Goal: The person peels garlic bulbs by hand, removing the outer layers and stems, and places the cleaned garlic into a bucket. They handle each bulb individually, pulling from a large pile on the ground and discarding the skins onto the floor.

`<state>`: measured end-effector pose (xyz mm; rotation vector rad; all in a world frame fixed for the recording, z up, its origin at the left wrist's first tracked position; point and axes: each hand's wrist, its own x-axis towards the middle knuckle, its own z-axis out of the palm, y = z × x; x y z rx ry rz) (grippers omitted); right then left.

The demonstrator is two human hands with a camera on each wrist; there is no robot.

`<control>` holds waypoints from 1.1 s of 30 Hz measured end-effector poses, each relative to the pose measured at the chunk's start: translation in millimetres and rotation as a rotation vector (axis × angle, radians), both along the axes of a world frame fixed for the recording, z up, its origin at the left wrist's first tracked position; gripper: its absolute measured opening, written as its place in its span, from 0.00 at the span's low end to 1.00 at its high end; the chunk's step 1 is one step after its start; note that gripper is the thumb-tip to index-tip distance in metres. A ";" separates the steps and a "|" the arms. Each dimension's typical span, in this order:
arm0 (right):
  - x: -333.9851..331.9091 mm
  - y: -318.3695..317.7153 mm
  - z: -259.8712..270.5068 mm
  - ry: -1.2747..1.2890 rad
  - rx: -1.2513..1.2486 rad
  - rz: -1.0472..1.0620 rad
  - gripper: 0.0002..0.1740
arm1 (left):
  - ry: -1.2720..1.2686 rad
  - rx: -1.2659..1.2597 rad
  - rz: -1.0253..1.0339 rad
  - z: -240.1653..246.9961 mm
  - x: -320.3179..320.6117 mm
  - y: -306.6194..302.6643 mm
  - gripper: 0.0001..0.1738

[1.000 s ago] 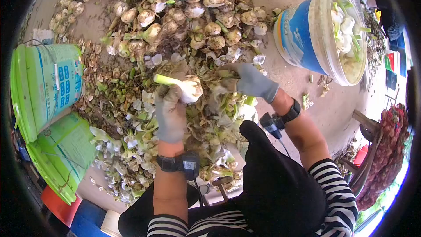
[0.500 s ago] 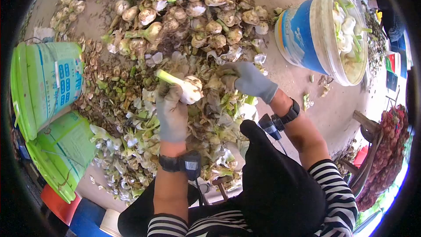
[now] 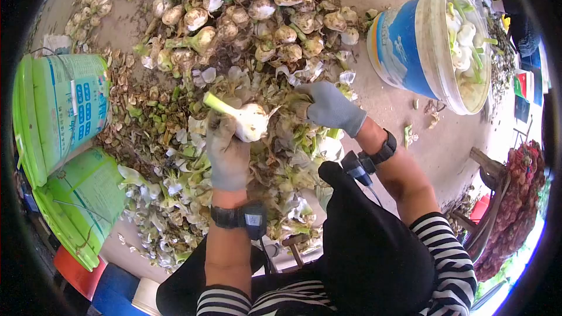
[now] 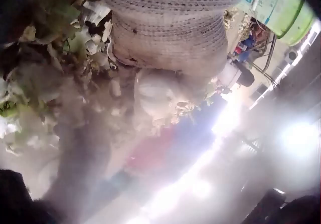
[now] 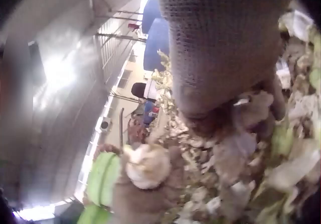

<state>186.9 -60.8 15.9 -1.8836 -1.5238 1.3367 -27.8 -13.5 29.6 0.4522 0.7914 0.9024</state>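
My gloved left hand holds a garlic bulb by the base of its thick green stem, which points up and left. The bulb is mostly white, with ragged skin at its root end. To its right, apart from it, is my gloved right hand, its soiled fingers curled. In the right wrist view, pale garlic skin shows at those fingers, and the bulb faces the camera. The left wrist view is hazy; the bulb shows just below the glove.
Stripped skins and leaves cover the floor under both hands. Ahead lies a heap of unpeeled garlic. A blue and white bucket with white bulbs stands at right, green buckets at left. A red net sack is far right.
The bulb has turned a little in my left hand and shows a whiter side, with loose skin at its right edge. My right hand has shifted slightly left.
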 end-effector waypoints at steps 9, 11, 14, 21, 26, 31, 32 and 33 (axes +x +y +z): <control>-26.1 11.3 13.1 0.074 0.212 0.071 0.20 | 0.201 0.182 -0.113 -1.1 8.2 -3.0 0.23; -25.5 16.6 21.0 0.137 0.096 0.036 0.20 | 0.161 0.141 -0.069 8.2 10.6 -5.2 0.21; -15.6 20.7 19.8 0.348 -0.059 0.110 0.21 | 0.096 0.138 -0.148 5.0 -0.6 -7.2 0.21; -15.2 -8.6 -23.6 0.247 -0.220 0.004 0.22 | -0.092 0.052 0.083 -4.0 -3.4 2.5 0.17; -33.6 9.7 22.2 0.321 -0.010 -0.015 0.21 | 0.170 0.134 -0.021 -9.5 0.0 -4.2 0.19; -26.3 15.0 26.1 0.289 -0.162 -0.079 0.18 | -0.072 0.074 0.021 -7.9 1.3 -0.6 0.19; -22.8 16.0 23.4 0.387 -0.378 -0.208 0.19 | -0.193 0.050 0.047 -4.1 -0.2 -2.0 0.20; -22.1 11.4 15.2 0.385 -0.377 -0.211 0.19 | -0.316 0.026 0.074 4.5 2.1 0.0 0.21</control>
